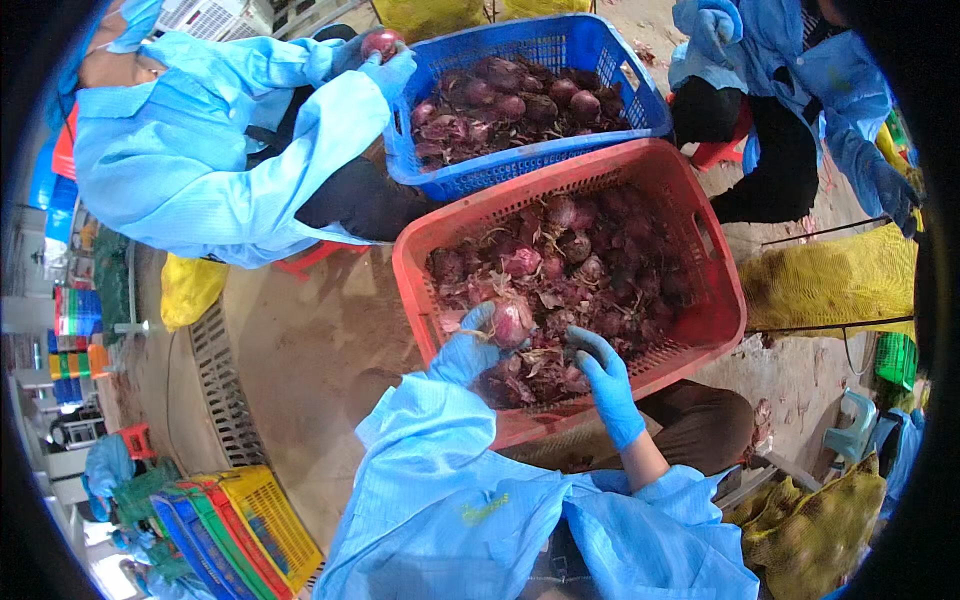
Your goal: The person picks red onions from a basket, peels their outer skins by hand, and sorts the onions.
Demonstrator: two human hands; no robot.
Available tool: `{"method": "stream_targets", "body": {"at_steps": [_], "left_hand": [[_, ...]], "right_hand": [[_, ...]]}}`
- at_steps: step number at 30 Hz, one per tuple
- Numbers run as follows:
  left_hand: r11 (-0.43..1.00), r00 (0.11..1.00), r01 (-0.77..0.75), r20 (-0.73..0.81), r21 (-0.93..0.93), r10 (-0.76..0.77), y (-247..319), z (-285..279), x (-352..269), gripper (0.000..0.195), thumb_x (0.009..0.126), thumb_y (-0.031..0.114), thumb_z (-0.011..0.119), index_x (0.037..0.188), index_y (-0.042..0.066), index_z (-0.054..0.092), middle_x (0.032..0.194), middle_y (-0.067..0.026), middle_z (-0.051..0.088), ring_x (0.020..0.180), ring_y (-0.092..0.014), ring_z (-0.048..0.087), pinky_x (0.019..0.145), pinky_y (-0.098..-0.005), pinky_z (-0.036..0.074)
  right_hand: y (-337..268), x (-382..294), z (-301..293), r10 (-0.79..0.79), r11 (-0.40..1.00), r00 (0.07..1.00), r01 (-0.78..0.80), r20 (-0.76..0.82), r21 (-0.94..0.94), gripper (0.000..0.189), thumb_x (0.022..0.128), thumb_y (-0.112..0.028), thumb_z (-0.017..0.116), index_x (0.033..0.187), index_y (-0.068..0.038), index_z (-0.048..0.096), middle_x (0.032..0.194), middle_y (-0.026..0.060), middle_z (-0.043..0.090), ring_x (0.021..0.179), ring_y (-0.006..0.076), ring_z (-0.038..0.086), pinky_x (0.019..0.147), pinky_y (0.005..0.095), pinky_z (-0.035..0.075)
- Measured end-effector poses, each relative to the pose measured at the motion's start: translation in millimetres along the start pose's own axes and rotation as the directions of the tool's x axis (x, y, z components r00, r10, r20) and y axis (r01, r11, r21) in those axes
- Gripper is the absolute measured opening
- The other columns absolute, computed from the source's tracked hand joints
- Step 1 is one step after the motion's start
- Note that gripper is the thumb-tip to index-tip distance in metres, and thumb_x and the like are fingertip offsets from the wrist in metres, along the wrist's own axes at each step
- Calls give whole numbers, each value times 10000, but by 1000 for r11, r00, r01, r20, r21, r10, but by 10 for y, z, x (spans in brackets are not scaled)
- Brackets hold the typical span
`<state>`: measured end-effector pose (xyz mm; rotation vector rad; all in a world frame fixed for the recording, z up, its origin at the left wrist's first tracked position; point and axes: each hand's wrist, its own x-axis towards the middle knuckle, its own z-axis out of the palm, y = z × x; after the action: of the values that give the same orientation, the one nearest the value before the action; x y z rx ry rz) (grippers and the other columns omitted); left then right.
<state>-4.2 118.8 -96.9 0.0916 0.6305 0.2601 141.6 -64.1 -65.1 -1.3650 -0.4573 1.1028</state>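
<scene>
In my left hand, gloved in blue, is a red onion with dry roots and loose papery skin, held above the near left part of a red plastic crate. My right hand, in a blue glove with soiled fingertips, hovers over the crate's near side; its fingers are apart and hold nothing. The crate contains many red onions among dark loose skins. Some of the onions are still in skin, and one near the middle looks bright and smooth.
A blue crate of red onions touches the red crate's far side. A co-worker at left holds an onion above it; another sits at right. Yellow mesh sacks lie right, stacked crates lower left.
</scene>
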Motion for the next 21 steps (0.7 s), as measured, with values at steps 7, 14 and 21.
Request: {"method": "stream_targets", "body": {"at_steps": [7, 14, 21], "left_hand": [[851, 916, -338, 349, 403, 198, -220, 207, -322, 625, 839, 142, 628, 1364, 69, 298, 1291, -85, 434, 1203, -208, 423, 1012, -316, 350], [139, 881, -358, 285, 923, 377, -299, 403, -406, 430, 923, 359, 489, 1228, 56, 485, 1054, -77, 566, 973, -179, 524, 856, -306, 419], [388, 838, -219, -31, 895, 545, 12, 184, -311, 265, 958, 229, 432, 1103, 75, 591, 625, 8, 549, 490, -51, 444, 478, -179, 381]], "right_hand": [[-296, 164, 470, 386, 782, 899, -439, 209, 443, 555, 905, -211, 502, 1407, -175, 271, 1273, 24, 465, 1106, 144, 486, 868, 278, 423], [30, 189, 435, 143, 946, 984, -167, 105, 279, 714, 833, -524, 519, 1366, -103, 299, 1214, 117, 497, 1073, 225, 524, 848, 402, 481], [113, 213, 316, 445, 156, 759, -588, 475, 794, 753, 762, -651, 489, 1226, -59, 465, 1133, 173, 559, 901, 348, 597, 756, 474, 530]]}}
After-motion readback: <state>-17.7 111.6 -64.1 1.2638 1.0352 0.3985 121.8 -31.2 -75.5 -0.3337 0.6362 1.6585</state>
